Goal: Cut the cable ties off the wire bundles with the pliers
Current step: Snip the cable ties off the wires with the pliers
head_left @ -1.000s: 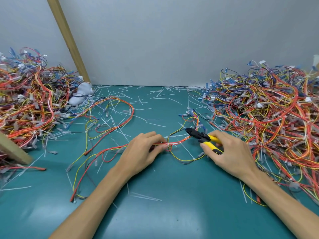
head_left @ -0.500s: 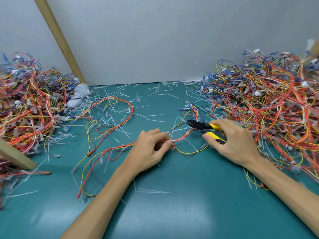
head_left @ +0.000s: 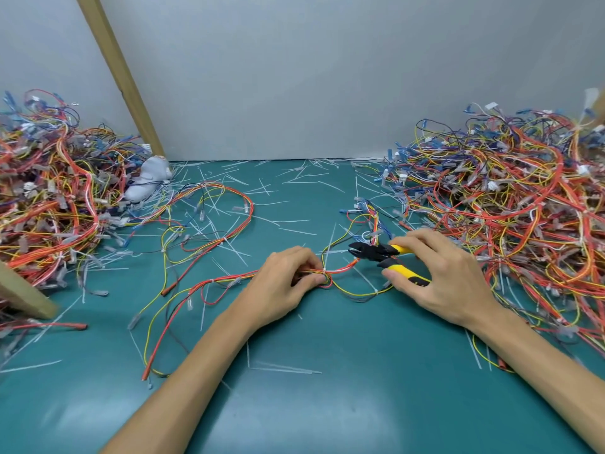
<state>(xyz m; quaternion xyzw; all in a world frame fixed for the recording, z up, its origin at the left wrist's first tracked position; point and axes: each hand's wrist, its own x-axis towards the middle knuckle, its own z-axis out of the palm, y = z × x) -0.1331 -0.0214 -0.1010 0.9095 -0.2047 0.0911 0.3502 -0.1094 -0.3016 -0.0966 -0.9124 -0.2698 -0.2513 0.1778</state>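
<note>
A red, yellow and black wire bundle (head_left: 226,280) lies stretched across the green mat. My left hand (head_left: 281,286) pinches it at the middle, right beside a white cable tie (head_left: 324,271) that wraps the wires. My right hand (head_left: 435,273) grips the yellow-handled pliers (head_left: 383,253). Their black jaws point left, slightly apart, a short way to the right of the tie and just above the red wires.
Large tangled wire heaps sit at the left (head_left: 49,198) and at the right (head_left: 510,204). Cut white tie pieces (head_left: 284,368) litter the green mat (head_left: 327,404). A slanted wooden post (head_left: 121,77) and a white cloth lump (head_left: 147,178) stand at the back left.
The view shifted slightly. My right hand moved the pliers a little up and left, nearer the tie. My left hand kept its pinch on the bundle.
</note>
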